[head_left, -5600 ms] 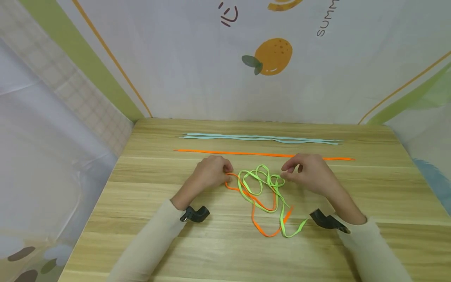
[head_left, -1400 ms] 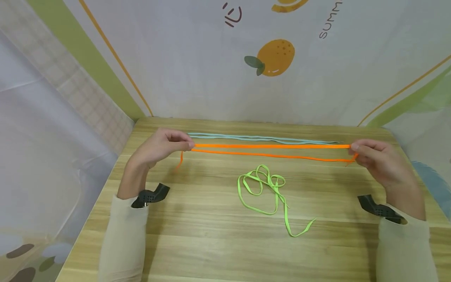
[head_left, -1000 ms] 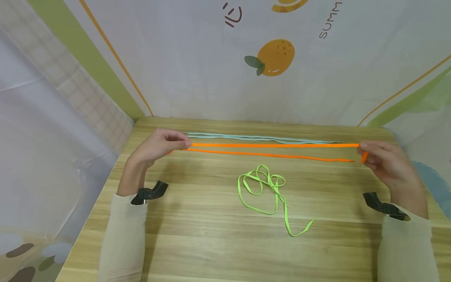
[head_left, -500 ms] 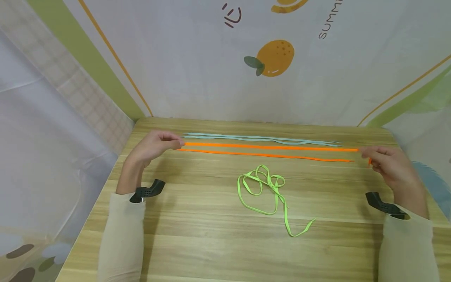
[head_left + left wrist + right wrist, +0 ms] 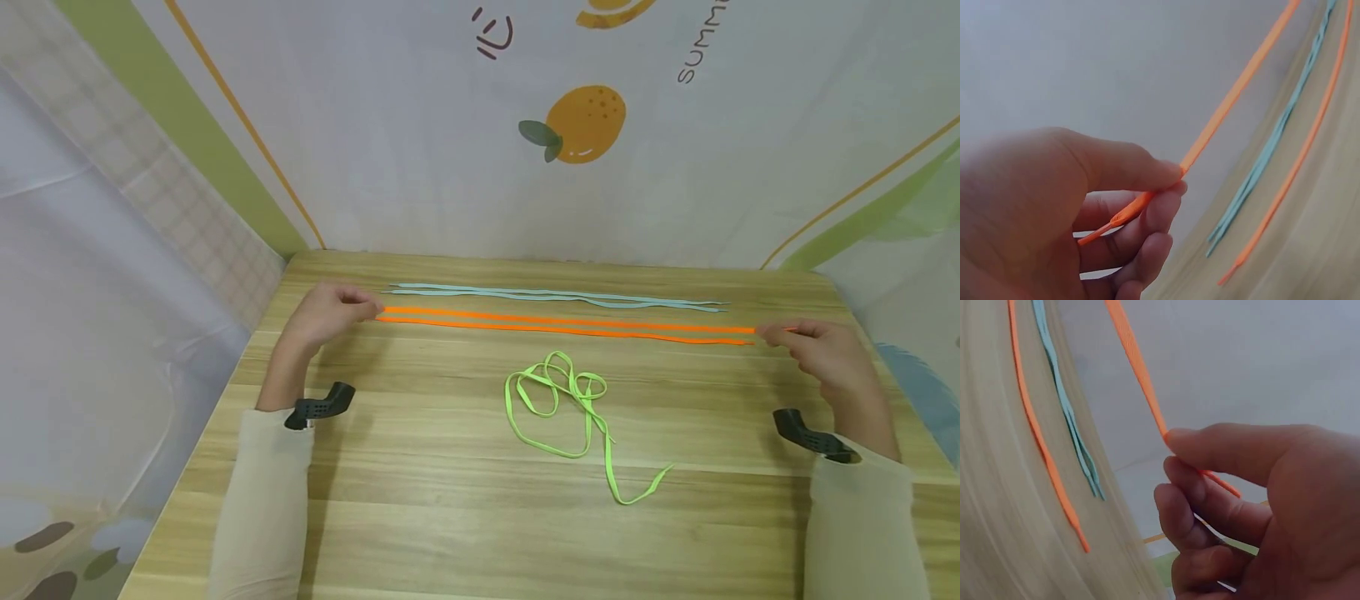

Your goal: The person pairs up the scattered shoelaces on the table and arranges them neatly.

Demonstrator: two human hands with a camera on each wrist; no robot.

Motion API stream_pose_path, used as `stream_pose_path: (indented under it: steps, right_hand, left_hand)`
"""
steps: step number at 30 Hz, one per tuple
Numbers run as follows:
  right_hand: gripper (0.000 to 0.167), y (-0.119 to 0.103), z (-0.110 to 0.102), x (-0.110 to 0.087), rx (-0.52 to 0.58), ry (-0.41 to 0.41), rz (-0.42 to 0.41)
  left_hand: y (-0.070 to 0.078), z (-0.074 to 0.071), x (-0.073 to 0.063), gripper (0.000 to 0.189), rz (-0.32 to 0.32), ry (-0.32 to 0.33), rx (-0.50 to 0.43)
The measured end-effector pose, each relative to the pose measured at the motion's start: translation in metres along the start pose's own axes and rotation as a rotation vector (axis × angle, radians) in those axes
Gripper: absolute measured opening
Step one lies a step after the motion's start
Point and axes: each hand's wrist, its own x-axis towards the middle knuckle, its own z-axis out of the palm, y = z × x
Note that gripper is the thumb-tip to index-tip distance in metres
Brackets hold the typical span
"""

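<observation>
An orange shoelace [image 5: 525, 317] is stretched taut between my two hands, held above the table. My left hand [image 5: 326, 317] pinches it near one end between thumb and fingers; in the left wrist view the tip [image 5: 1094, 234] sticks out past the thumb. At the other end my right hand [image 5: 828, 354] pinches it, and its tip [image 5: 1222, 484] shows behind the thumb in the right wrist view. A second orange shoelace [image 5: 1044, 450] lies straight on the table, just nearer to me than the held one. Two light blue shoelaces [image 5: 540, 294] lie side by side beyond.
A loosely tangled yellow-green shoelace [image 5: 588, 408] lies mid-table, between my forearms. The wooden table [image 5: 480, 542] ends at the back against a white printed cloth [image 5: 420, 167]. Black wrist camera mounts [image 5: 322, 406] stick out from both sleeves.
Earlier, my hands were at the orange lace in the tangle; it was then lifted out and pulled straight. Since half a second ago, its right end has come down and nearer the lying orange lace.
</observation>
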Motion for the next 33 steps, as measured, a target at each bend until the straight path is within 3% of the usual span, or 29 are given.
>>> stream_pose_path:
  steps: [7,14,18,22,27,33]
  right_hand:
    - [0.029,0.005,0.005,0.005,-0.068,0.034,0.003]
    - [0.022,0.006,0.013,0.010,-0.140,0.086,0.026]
    - [0.041,0.006,0.020,0.012,-0.244,0.105,-0.001]
    - [0.061,0.008,0.026,0.014,-0.309,0.099,-0.045]
    - [0.062,0.011,0.031,0.017,-0.322,0.074,-0.076]
    - [0.067,0.011,0.035,0.017,-0.336,0.055,-0.039]
  left_hand:
    - [-0.009,0.005,0.005,0.037,-0.031,0.040,0.092]
    - [-0.015,0.010,0.009,0.038,-0.041,0.084,0.173]
    - [-0.018,0.012,0.010,0.038,-0.024,0.111,0.225]
    - [-0.021,0.014,0.011,0.038,-0.026,0.126,0.254]
    - [-0.026,0.018,0.012,0.039,-0.053,0.122,0.259]
    - [-0.031,0.022,0.015,0.040,-0.072,0.118,0.272]
